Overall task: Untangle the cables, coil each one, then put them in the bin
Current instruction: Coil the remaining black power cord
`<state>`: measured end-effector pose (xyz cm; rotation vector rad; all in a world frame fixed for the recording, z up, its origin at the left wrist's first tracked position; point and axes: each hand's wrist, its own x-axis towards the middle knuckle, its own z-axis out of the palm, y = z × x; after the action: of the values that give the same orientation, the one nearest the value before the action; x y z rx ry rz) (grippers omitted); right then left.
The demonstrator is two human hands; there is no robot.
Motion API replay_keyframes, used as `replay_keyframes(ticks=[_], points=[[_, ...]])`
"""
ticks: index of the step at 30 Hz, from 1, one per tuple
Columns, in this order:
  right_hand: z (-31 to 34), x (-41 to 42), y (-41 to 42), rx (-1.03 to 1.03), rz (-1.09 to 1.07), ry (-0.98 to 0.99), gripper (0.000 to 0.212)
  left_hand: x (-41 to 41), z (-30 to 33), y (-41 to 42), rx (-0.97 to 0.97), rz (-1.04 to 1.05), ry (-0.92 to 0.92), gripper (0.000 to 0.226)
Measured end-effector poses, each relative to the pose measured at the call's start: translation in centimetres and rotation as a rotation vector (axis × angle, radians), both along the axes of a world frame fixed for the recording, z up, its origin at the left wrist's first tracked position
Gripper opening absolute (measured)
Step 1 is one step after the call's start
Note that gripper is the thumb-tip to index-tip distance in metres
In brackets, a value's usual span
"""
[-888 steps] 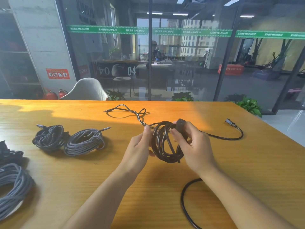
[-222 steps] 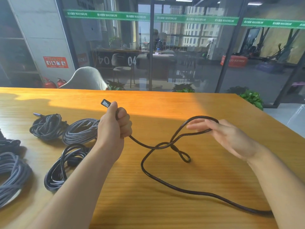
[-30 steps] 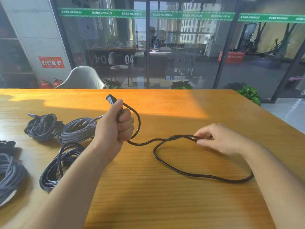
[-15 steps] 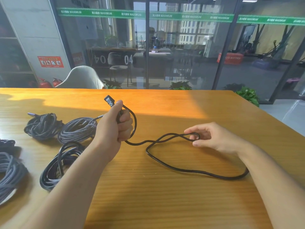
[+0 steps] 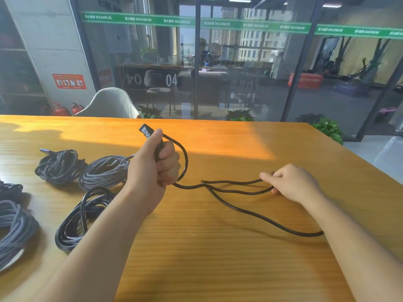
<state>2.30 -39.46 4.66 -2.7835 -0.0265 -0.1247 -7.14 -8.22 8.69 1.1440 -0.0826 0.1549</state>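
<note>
The black cable (image 5: 250, 211) is gripped near its plug (image 5: 145, 131) by the fisted left hand (image 5: 152, 168); a loop is pinched by the right hand (image 5: 292, 185) above the table (image 5: 218, 258). Coiled cables (image 5: 82, 171) lie left.

I see an orange wooden desk (image 5: 218, 247) with sunlight across its far half — behind it a glass partition (image 5: 250, 73) with a green banner strip (image 5: 196, 21), a pale chair (image 5: 109, 103), a concrete pillar (image 5: 54, 40), potted plants (image 5: 329, 129) and red extinguishers (image 5: 61, 110).
</note>
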Motion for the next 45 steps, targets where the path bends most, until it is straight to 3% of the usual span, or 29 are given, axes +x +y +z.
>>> replay_keyframes(ticks=[3,4,8,13,16,20,27,31,36,41,45], points=[[-0.5,0.1,0.3,0.008,0.119,-0.167,0.019,-0.1,0.0,-0.4,0.023,-0.016,0.007,0.059],[-0.6,0.0,0.6,0.049,0.189,-0.194,0.014,-0.1,0.0,-0.4,0.028,-0.014,0.009,0.059],[-0.5,-0.6,1.6,0.021,0.362,-0.219,0.015,0.0,0.0,0.0,0.027,0.023,0.022,0.059],[-0.1,-2.1,3.4,-0.130,0.452,-0.168,0.033,0.0,0.0,0.0,0.020,0.026,0.041,0.058],[0.3,-3.5,4.9,-0.052,0.578,-0.296,0.028,0.1,0.0,-0.2,0.032,0.009,0.047,0.058],[-0.2,-4.2,6.7,-0.092,0.746,-0.208,0.035,-0.1,-0.1,-0.4,-0.020,-0.031,0.036,0.058],[-1.5,-3.7,7.5,0.016,0.668,-0.267,0.023,-0.3,0.3,-0.3,-0.147,-0.078,0.018,0.057],[-1.4,-2.1,6.2,-0.019,0.507,-0.326,0.030,-0.2,0.3,-0.1,-0.136,-0.061,0.015,0.057],[-1.0,-0.7,3.0,0.013,0.417,-0.276,0.022,0.0,0.0,-0.1,-0.016,-0.010,0.029,0.057],[-0.7,-0.3,2.2,-0.091,0.452,-0.088,0.034,0.0,-0.3,-0.4,0.047,0.017,0.043,0.057],[-0.9,-0.3,2.3,-0.097,0.465,-0.055,0.036,0.2,-0.4,-0.5,0.077,0.040,0.045,0.056]])
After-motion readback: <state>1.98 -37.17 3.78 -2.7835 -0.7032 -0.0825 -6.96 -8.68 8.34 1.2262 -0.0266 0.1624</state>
